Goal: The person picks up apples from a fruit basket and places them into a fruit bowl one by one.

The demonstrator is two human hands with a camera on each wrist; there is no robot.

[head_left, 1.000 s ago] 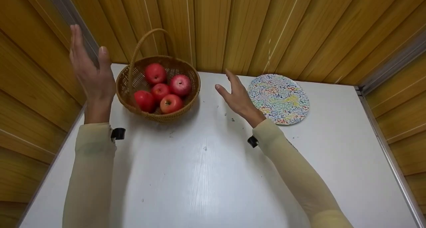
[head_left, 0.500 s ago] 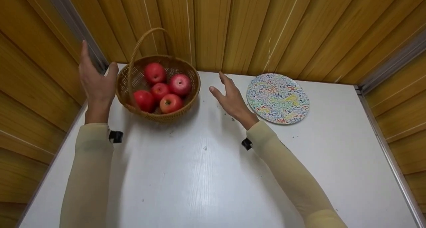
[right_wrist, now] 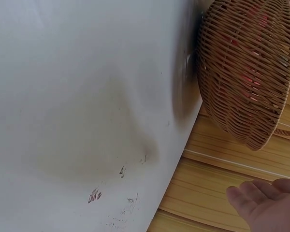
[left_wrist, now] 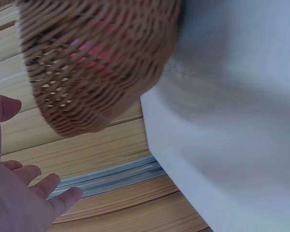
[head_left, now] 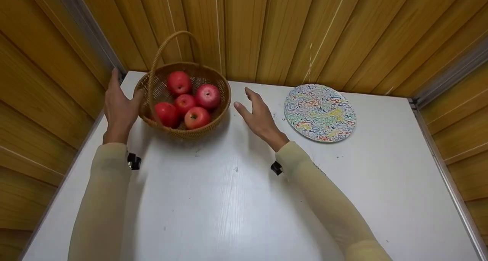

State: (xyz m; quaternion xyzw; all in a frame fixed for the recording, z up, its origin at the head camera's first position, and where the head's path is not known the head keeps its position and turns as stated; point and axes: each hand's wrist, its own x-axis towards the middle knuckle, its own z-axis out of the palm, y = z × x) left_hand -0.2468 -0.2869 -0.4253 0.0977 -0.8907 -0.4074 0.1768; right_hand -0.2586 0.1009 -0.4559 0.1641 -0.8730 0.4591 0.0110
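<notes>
A brown wicker basket (head_left: 183, 133) with a tall arched handle (head_left: 155, 63) stands at the back left of the white table, holding several red apples (head_left: 197, 118). At its left side is my left hand (head_left: 121, 108), fingers extended and thumb overlapping the rim in the head view; the left wrist view shows a gap between that hand and the basket weave (left_wrist: 101, 63). My right hand (head_left: 260, 116) hovers to the right of the basket, apart from it, thumb and fingers spread. Neither hand holds anything.
A round board with a multicoloured squiggle pattern (head_left: 320, 112) lies at the back right of the white table (head_left: 228, 200). Wood-panelled walls (head_left: 267, 32) rise behind and on both sides. Metal strips run along the table's sides.
My left hand has come down and rightward to the basket's left side. My right hand has shifted left, closer to the basket. Basket, apples and round board stay in place.
</notes>
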